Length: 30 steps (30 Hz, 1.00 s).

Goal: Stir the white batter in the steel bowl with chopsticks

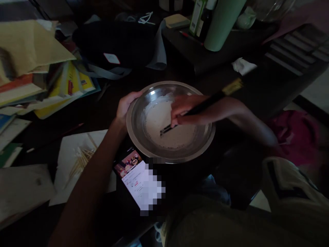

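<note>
A wide metal bowl (133, 137) stands on the dark table with a pale, creamy liquid (159, 116) in it. My left hand (126, 104) grips the bowl's left rim, its fingertips partly hidden behind the wall. Over the bowl, my right hand (189, 108) is closed around a pair of black chopsticks (205, 104) with gold-coloured ends. Their tips dip into the liquid near the middle. Just in front of the bowl lies a lit phone (133, 175), part of its screen blurred into blocks.
Wooden sticks (81, 159) lie on white paper (64, 147) at the left, near stacked books and papers (59, 85). Behind the bowl sits a black bag (115, 44). A green cylinder (223, 24) and bottles stand on a raised shelf; a crumpled tissue (243, 66) lies at right.
</note>
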Each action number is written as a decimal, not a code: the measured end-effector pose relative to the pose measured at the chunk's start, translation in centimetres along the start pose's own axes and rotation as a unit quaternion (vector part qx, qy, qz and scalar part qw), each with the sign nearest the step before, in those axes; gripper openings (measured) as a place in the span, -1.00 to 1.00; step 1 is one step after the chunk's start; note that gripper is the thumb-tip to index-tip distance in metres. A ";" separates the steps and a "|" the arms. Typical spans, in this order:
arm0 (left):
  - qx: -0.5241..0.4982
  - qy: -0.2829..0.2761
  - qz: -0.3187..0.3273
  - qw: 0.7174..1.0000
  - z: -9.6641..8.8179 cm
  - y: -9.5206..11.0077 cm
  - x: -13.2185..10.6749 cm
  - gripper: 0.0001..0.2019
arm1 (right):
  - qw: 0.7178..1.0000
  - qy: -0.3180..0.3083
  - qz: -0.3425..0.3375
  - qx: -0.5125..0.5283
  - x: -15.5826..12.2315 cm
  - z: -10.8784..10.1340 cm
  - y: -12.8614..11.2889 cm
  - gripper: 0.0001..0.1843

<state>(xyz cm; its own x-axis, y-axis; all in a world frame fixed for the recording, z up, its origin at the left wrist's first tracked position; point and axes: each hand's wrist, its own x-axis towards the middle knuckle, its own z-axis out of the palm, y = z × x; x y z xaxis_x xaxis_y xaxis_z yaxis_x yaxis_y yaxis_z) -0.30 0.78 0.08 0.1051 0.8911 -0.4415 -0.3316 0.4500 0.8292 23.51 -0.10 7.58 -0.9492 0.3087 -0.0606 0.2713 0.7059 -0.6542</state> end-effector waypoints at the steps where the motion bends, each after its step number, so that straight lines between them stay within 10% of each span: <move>1: 0.001 0.008 -0.010 1.000 0.1 0.1 -0.1 -0.70 | 0.999 0.030 0.016 0.006 0.6 -0.3 0.5 -0.69; 5: -0.013 0.040 -0.029 0.999 0.5 0.3 -0.7 -0.68 | 0.986 0.143 0.079 -0.025 -1.9 -1.1 1.4 -0.65; 9: -0.020 0.044 -0.017 0.999 0.5 0.1 -0.6 -0.73 | 0.996 0.053 0.072 -0.021 -4.8 -0.4 -0.5 -0.71; 12: -0.022 0.045 -0.007 0.999 0.2 0.0 -0.2 -0.76 | 1.000 -0.024 0.006 -0.008 -2.2 0.4 -1.2 -0.67; 17: -0.019 0.037 -0.016 0.999 0.4 0.1 0.0 -0.78 | 0.995 0.065 0.050 -0.049 1.5 -1.0 1.1 -0.65; 24: -0.015 0.052 -0.012 0.998 0.7 0.3 -0.4 -0.70 | 0.989 0.063 0.110 -0.079 -5.1 -0.7 0.9 -0.64; 27: -0.011 0.050 -0.004 0.999 0.3 0.1 0.0 -0.72 | 1.000 -0.008 0.012 -0.010 -2.3 0.3 -0.5 -0.67; 30: -0.008 0.020 0.030 0.999 -0.3 -0.4 0.6 -0.78 | 0.996 0.054 0.023 -0.060 1.7 -0.2 -0.1 -0.77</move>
